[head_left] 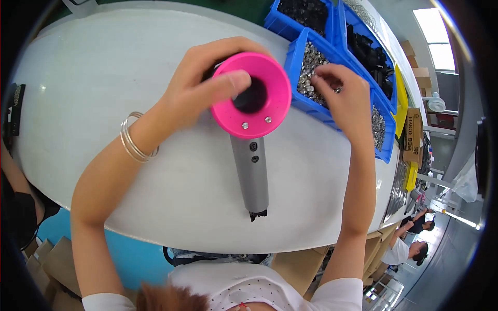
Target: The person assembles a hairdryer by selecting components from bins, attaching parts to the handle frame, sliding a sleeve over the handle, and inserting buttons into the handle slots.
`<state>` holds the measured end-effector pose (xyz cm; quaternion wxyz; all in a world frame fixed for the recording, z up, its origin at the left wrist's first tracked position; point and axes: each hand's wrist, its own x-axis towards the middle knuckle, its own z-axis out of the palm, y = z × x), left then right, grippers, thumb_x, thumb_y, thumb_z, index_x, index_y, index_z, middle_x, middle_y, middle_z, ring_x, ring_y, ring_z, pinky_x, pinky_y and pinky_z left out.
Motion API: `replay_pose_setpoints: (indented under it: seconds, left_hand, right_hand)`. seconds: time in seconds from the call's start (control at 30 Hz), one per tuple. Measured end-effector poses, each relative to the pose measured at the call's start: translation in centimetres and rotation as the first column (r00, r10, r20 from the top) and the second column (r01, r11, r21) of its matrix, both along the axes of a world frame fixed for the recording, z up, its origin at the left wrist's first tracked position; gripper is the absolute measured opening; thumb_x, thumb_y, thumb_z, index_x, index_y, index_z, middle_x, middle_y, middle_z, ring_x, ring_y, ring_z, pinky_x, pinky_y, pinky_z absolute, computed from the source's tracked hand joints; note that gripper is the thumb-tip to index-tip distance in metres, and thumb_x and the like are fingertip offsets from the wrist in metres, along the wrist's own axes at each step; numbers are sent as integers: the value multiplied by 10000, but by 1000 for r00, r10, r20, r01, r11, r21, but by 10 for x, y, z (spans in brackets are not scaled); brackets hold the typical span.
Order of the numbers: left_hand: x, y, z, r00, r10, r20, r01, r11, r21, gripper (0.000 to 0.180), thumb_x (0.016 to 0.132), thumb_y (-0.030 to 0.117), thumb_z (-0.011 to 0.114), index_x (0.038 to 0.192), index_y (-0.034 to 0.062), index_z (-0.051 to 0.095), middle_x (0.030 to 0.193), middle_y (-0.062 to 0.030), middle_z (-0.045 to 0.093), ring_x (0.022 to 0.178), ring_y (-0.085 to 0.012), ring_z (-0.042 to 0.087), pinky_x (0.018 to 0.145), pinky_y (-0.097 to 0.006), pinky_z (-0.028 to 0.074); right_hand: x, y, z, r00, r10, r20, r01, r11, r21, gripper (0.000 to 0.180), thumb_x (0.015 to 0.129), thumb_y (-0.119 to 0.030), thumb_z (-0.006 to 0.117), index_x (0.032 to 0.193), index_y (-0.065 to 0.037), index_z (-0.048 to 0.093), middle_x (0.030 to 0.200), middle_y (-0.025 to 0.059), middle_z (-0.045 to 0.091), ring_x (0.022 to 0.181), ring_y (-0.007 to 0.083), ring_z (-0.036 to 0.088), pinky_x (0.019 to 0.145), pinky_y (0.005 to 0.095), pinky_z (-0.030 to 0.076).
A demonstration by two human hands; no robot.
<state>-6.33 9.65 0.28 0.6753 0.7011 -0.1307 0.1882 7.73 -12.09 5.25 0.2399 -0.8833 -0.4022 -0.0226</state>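
Observation:
My left hand (199,85) is wrapped round the head of a hair dryer (250,179) with a grey handle and a pink ring-shaped end (277,98). Its thumb lies across the ring beside the dark central opening, and the other fingers go behind the head. Two small silvery screw heads (245,125) show on the lower part of the ring. The handle points toward me and ends in a short black stub. Over a blue bin (294,59) of small shiny metal parts (310,59), my right hand (340,90) has its fingertips pinched together; what lies between them is too small to make out.
More blue bins stand at the back right, holding black parts (365,46) and small metal pieces (378,127). The white table (155,207) curves round in front of me. A cardboard box (413,136) is beyond its right edge. Other people (407,249) are farther off at right.

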Motion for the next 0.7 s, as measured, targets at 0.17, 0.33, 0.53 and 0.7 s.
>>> replay_pose_setpoints:
  seconds: [0.17,0.33,0.53,0.7]
  left_hand:
    - [-2,-6,0,999,-12,-33,10,998,-59,550,810,405,495,1112,-51,564,1031,-154,637,961,-214,634,851,-325,507]
    - [39,14,-12,918,-97,385,76,995,70,522,847,401,465,1058,-62,581,950,-140,656,902,-188,625,800,-292,490]
    - [25,13,-10,850,-172,499,60,971,232,372,834,280,504,1026,-26,591,936,-103,635,866,-143,582,774,-273,460]
    - [12,8,0,907,-91,410,8,980,201,349,838,256,497,1012,-31,592,921,-100,631,844,-142,573,765,-276,460]
  right_hand:
    - [6,-3,8,976,-216,15,213,971,112,173,838,-173,651,830,-1,661,665,32,585,600,73,492,584,220,400]
    - [-49,-9,29,976,3,-216,86,913,399,89,862,-23,614,904,19,680,774,12,645,685,62,553,626,189,429]
    - [-110,-13,13,934,290,-207,-213,920,329,202,769,118,662,960,53,659,824,144,681,734,216,668,660,261,517]
    - [-115,-3,-9,891,401,212,-442,873,207,314,664,114,731,957,23,665,823,109,657,703,250,633,606,300,507]
